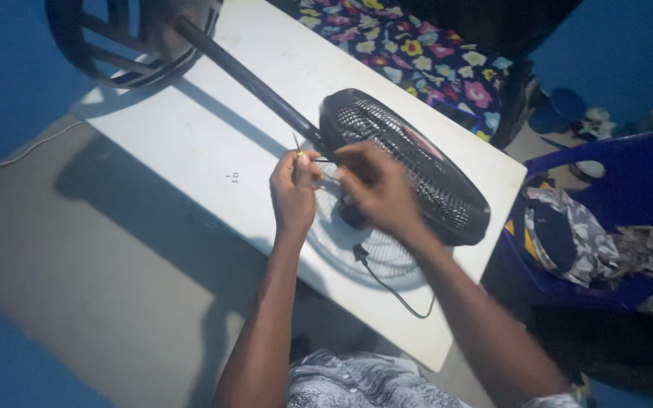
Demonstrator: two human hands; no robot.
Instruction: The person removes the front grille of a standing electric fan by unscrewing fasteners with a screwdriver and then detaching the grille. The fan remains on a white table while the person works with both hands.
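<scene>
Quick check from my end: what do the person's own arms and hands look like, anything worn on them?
Both arms are bare from the wrists up to near the shoulders. The left hand and right hand wear no gloves; no watch, bracelet or ring can be made out, though the right hand is blurred. A patterned grey and white garment shows at the bottom edge.

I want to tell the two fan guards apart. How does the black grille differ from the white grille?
The black round mesh fan grille stands tilted up on edge, while the white round wire fan grille lies flat on the white board. The black grille is uncovered; both hands partly cover the white grille. Both are round and lie together on the same board.
</scene>
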